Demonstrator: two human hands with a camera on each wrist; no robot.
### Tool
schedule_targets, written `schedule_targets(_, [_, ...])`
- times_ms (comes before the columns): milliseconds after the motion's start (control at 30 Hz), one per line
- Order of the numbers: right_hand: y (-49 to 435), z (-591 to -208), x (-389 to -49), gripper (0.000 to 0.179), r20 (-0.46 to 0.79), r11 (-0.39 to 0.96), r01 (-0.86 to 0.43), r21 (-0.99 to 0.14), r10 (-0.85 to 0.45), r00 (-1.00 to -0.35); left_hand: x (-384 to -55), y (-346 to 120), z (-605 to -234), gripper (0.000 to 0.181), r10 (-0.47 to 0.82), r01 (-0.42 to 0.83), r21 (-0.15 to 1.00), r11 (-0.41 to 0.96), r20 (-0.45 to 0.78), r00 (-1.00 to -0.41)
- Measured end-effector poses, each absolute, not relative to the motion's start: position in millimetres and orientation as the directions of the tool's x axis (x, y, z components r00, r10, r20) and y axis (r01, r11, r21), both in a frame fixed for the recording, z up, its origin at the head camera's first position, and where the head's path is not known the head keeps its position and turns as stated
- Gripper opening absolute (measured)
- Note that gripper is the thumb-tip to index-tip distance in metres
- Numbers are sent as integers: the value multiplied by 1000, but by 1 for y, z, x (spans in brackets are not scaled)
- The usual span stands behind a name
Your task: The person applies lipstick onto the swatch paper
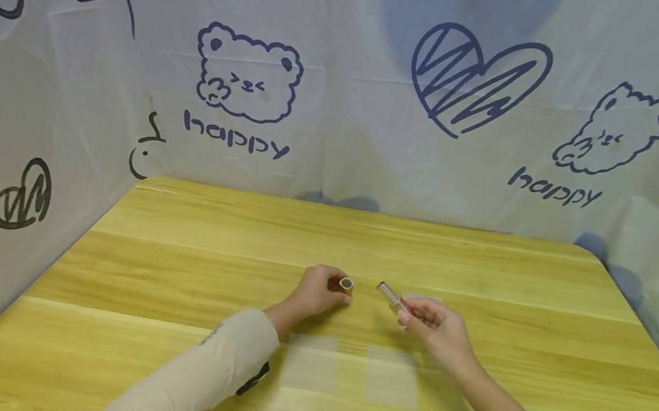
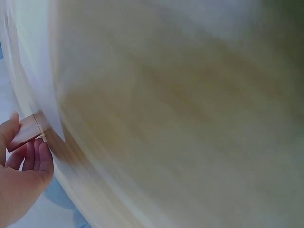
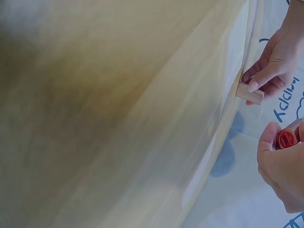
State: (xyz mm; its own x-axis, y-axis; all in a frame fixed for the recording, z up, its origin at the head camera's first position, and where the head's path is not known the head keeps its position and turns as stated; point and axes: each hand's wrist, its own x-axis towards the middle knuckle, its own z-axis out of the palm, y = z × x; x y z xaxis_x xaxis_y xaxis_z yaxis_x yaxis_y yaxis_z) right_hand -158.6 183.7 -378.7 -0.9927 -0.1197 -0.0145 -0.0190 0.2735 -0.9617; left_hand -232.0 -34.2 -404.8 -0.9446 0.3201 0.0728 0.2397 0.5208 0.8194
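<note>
Over the middle of the table my left hand (image 1: 315, 291) grips a lipstick cap (image 1: 346, 284) between thumb and fingers. Its hollow end faces up in the head view. In the left wrist view the cap (image 2: 24, 132) looks pinkish gold with flat sides. My right hand (image 1: 440, 329) pinches the uncapped lipstick (image 1: 389, 295) by its base, with the reddish tip slanting up toward the cap. A small gap separates the two pieces. A round red label (image 3: 287, 138) shows on the lipstick's bottom end in the right wrist view.
A wood-grain table (image 1: 175, 255) lies beneath both hands. Pale square patches (image 1: 310, 362) show on its near part; I cannot tell if they are sheets or reflections. White cloth (image 1: 345, 132) with drawn hearts and bears hangs behind and at the sides.
</note>
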Motion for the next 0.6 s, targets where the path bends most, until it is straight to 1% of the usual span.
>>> schedule_targets(333, [182, -379, -156, 34, -3, 247, -31, -969, -136, -991, -227, -43, -402, 40, 335, 267, 838, 477, 108, -936])
schedule_targets(467, [180, -379, -155, 35, -10, 225, -19, -974, -127, -992, -223, -47, -398, 40, 292, 256, 842, 475, 123, -948])
schedule_targets(600, [177, -378, -154, 36, -27, 191, 8, -981, -99, -995, -217, -47, -392, 39, 252, 291, 844, 450, 192, -948])
